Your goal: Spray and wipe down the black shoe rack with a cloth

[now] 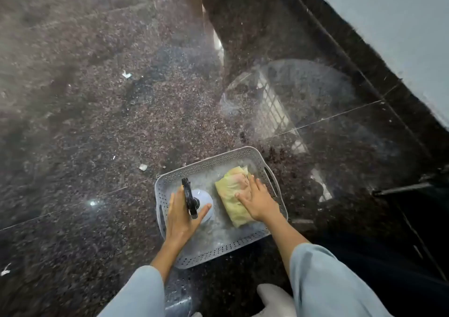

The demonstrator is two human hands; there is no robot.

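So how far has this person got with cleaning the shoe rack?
Barely begun. Nothing looks sprayed or wiped yet: the spray bottle and folded cloth both sit in the grey basket on the floor. In hand: the left hand is closing around the bottle, and the right hand lies flat on the cloth. Left: lifting both out, then all the spraying and wiping. A black frame at the right edge may be the rack.

Polished dark speckled granite floor [97,122]; grey perforated basket [218,251] on it; small white scraps [142,167] scattered.
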